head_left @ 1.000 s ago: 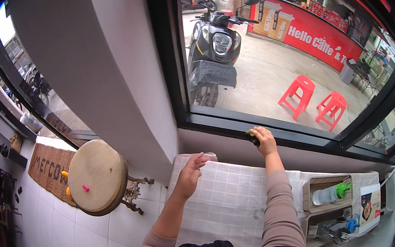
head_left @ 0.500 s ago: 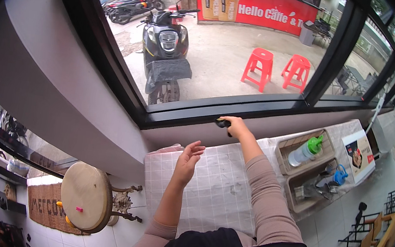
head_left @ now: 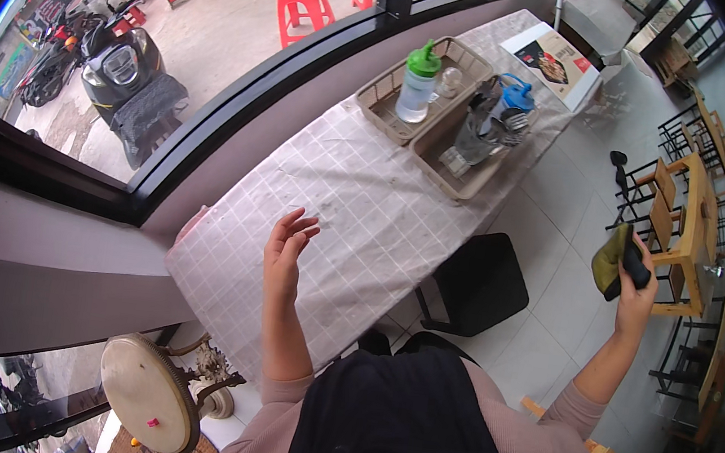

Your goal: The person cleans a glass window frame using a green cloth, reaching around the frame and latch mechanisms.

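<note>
My right hand (head_left: 637,287) is out to the right, away from the table, with its fingers wrapped round an olive-green and black pad (head_left: 607,261). The pad is thick and curved, and its exact kind is unclear. Over the near left part of the table with the checked cloth (head_left: 353,225), my left hand (head_left: 289,249) hovers with loosely bent fingers apart and nothing in them.
Two plastic baskets (head_left: 376,118) stand on the table's far part; one holds a green-capped bottle (head_left: 415,93), the other cutlery and a blue-lidded container (head_left: 516,96). Beyond lies a printed menu (head_left: 550,64). A black chair (head_left: 482,282) is by the table. A round stool (head_left: 145,390) stands lower left.
My view has turned to the right. My right hand has swung from the window sill side out to the right of the table, still holding the pad. My left hand stays over the table.
</note>
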{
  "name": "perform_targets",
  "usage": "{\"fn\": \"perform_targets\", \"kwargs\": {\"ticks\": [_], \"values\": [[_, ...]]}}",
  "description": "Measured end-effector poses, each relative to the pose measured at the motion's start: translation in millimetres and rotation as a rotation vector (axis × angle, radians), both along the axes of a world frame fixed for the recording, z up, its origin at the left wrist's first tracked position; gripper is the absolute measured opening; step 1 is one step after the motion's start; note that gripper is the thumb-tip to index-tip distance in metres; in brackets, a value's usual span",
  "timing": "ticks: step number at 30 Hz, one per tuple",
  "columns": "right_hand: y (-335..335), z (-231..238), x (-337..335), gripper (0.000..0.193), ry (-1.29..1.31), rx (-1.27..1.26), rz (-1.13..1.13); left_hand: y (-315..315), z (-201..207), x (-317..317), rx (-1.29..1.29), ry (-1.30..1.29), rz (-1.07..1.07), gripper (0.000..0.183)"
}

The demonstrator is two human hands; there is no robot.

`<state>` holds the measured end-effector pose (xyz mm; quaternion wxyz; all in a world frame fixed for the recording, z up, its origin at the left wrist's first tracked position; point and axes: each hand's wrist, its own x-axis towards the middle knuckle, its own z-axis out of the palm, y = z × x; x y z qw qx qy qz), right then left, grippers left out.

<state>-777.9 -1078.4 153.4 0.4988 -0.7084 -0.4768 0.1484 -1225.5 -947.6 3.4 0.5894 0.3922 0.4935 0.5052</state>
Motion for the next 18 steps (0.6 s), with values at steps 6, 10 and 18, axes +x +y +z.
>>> {"fn": "perform_targets", "kwargs": {"ticks": [6,10,18], "values": [[-73,0,69,0.039,0.120,0.123,-0.101,-37,33,98,0.170,0.007,-0.133,0.044],[-93,-18,103,0.038,0.323,0.055,0.146,-85,50,212,0.256,-0.019,-0.275,0.040],[-164,-29,216,0.033,0.687,-0.038,0.363,-188,72,443,0.288,-0.189,-0.596,0.030]]}}
